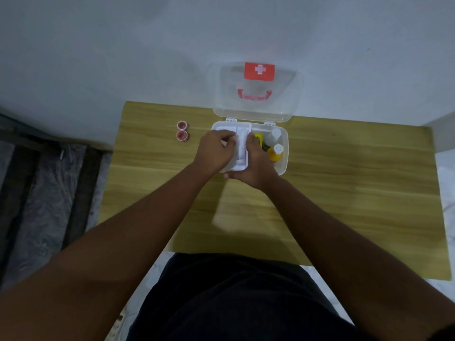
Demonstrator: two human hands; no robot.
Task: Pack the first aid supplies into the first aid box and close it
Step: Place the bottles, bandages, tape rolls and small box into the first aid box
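Observation:
The white first aid box (283,163) stands open at the table's far edge, its clear lid (256,107) with a red cross label leaning back against the wall. A white inner tray (241,146) sits over the box's left part. My left hand (216,151) grips the tray's left side and my right hand (256,163) grips its right side. To the right of the tray, a yellow bottle (275,153), a clear white-capped bottle (272,137) and a yellow packet (258,138) lie in the box. Two red-cored tape rolls (182,130) rest on the table left of the box.
The wooden table (344,193) is set against a pale wall. Dark shelving or steps (37,180) run along the left side. A white wall edge (443,134) borders the table on the right.

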